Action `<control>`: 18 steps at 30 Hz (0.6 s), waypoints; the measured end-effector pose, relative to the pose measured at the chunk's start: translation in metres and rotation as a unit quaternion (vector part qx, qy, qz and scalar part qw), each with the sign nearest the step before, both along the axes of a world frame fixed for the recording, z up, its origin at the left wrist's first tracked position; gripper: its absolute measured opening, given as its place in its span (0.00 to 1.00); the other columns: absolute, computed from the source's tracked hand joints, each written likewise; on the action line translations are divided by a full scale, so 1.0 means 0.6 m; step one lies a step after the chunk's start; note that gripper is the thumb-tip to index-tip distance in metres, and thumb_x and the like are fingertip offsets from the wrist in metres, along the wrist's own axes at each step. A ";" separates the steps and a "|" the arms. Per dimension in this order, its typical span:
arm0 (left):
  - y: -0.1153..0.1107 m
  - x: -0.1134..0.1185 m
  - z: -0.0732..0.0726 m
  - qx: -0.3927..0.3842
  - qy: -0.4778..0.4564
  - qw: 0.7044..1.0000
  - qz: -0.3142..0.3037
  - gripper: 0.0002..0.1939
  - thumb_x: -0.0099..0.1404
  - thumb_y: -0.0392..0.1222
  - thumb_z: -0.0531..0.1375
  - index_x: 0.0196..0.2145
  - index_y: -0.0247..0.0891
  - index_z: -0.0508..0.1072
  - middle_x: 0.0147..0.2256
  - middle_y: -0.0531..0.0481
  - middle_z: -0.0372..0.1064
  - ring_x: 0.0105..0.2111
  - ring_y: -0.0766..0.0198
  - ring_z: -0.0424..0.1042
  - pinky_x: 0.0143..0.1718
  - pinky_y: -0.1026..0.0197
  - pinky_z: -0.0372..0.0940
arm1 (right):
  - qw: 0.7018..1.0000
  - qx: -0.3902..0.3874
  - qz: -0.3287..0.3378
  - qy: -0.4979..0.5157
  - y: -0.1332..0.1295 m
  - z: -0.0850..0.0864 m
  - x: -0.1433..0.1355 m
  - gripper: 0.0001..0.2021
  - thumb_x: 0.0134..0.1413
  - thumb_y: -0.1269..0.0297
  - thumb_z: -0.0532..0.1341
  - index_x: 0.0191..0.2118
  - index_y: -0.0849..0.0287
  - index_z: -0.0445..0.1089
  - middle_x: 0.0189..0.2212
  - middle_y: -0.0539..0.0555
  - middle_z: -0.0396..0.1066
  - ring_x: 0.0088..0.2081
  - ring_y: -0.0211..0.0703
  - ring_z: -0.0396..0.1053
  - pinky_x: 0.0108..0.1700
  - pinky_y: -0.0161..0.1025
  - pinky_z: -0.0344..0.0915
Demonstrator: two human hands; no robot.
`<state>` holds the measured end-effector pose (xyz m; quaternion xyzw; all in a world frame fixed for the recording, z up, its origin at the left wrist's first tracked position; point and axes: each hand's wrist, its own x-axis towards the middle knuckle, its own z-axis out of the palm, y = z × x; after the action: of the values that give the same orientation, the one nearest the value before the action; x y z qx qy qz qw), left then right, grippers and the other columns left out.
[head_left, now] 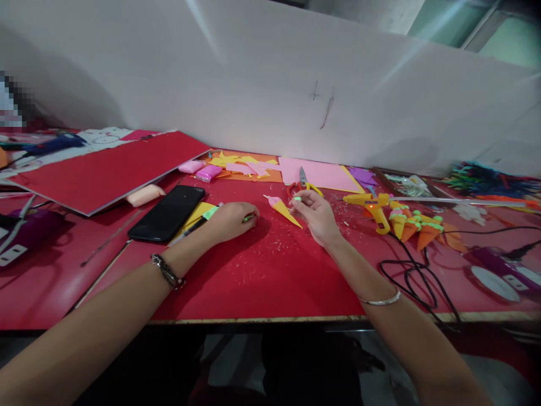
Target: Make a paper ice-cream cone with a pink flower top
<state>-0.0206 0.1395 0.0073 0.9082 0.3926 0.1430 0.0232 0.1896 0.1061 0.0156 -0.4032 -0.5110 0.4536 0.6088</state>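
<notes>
My left hand [230, 221] rests on the red table [262, 276], its fingers closed around a small green piece that shows at the fingertips. My right hand [316, 216] lies a little to the right, fingers curled, pinching a tiny green bit [297, 198]. Between the two hands lies a yellow paper cone with a pink top [282, 208], touching my right fingers. Red-handled scissors [302, 181] lie just beyond my right hand.
A black phone [168, 212] lies left of my left hand, over yellow paper and a pen. A yellow glue gun [368, 204], several finished orange cones [416, 225] and a black cable [416, 279] are at right. A red sheet [105, 169] and coloured paper scraps [245, 164] lie behind.
</notes>
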 end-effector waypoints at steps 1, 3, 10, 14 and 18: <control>0.000 0.000 0.000 -0.001 0.002 1.000 -0.001 0.11 0.58 0.41 0.47 0.34 0.42 0.68 0.35 0.52 0.70 0.34 0.62 0.68 0.32 0.64 0.59 | 1.000 0.001 -0.006 0.004 0.000 0.000 0.001 0.10 0.38 0.65 0.64 0.30 0.57 0.64 0.25 0.45 0.69 0.25 0.30 0.67 0.33 0.33 0.67; -0.001 0.000 0.002 -0.003 0.005 1.000 -0.002 0.11 0.58 0.41 0.47 0.34 0.41 0.68 0.35 0.51 0.70 0.34 0.62 0.68 0.32 0.63 0.59 | 1.000 0.001 -0.004 0.016 0.000 0.000 0.002 0.10 0.41 0.62 0.63 0.31 0.57 0.63 0.25 0.46 0.69 0.25 0.31 0.67 0.33 0.34 0.66; -0.005 0.002 0.007 -0.016 -0.006 1.000 0.001 0.11 0.58 0.41 0.48 0.34 0.41 0.69 0.35 0.50 0.71 0.33 0.62 0.68 0.32 0.63 0.59 | 0.999 0.017 0.025 -0.042 -0.005 0.004 0.002 0.11 0.46 0.55 0.58 0.31 0.58 0.66 0.22 0.48 0.68 0.24 0.33 0.67 0.34 0.37 0.67; -0.003 0.002 0.005 -0.012 -0.003 1.000 0.000 0.11 0.58 0.40 0.48 0.33 0.41 0.68 0.35 0.50 0.71 0.33 0.62 0.68 0.32 0.63 0.60 | 0.999 0.030 0.010 -0.032 -0.003 0.006 0.001 0.09 0.41 0.62 0.63 0.30 0.57 0.66 0.27 0.48 0.69 0.28 0.32 0.68 0.39 0.36 0.66; -0.002 0.001 0.004 -0.011 0.000 1.000 -0.001 0.11 0.57 0.40 0.48 0.33 0.40 0.68 0.35 0.50 0.70 0.34 0.62 0.68 0.33 0.63 0.60 | 0.999 0.014 0.026 -0.023 0.002 0.001 0.007 0.11 0.48 0.56 0.57 0.33 0.59 0.66 0.24 0.49 0.69 0.23 0.31 0.67 0.30 0.34 0.65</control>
<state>-0.0197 0.1382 0.0094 0.9082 0.3936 0.1385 0.0327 0.1938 0.1071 0.0162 -0.3914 -0.5415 0.4522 0.5908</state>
